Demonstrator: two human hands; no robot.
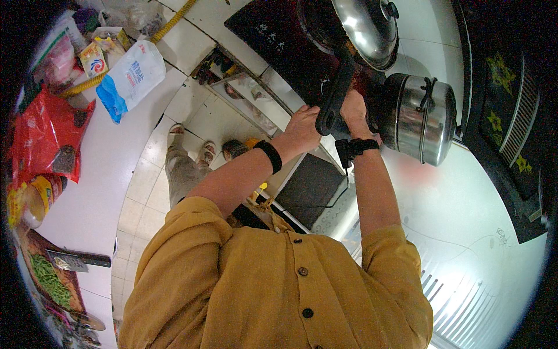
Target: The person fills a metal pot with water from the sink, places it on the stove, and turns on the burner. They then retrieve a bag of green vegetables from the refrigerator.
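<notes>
A pan's black handle [335, 96] points toward me from the hob. My left hand [302, 129] is just left of the handle's end, by the hob's front edge. Its fingers look curled, their tips partly hidden. On the handle's other side, my right hand [353, 109] is closed low over the hob's front; what it holds, if anything, is hidden. The dark pan [317, 26] sits on the black glass hob [264, 43], and a shiny domed metal lid [366, 29] with a black knob is tilted at its right side.
A lidded steel pot [421, 119] stands right of my right hand. Against the right wall is a black range hood [511, 122]. The left counter [96, 192] bears a white-and-blue bag [133, 75], a red package [49, 136], a cleaver [81, 259] and chopped greens [49, 279]. An open drawer [250, 93] lies below.
</notes>
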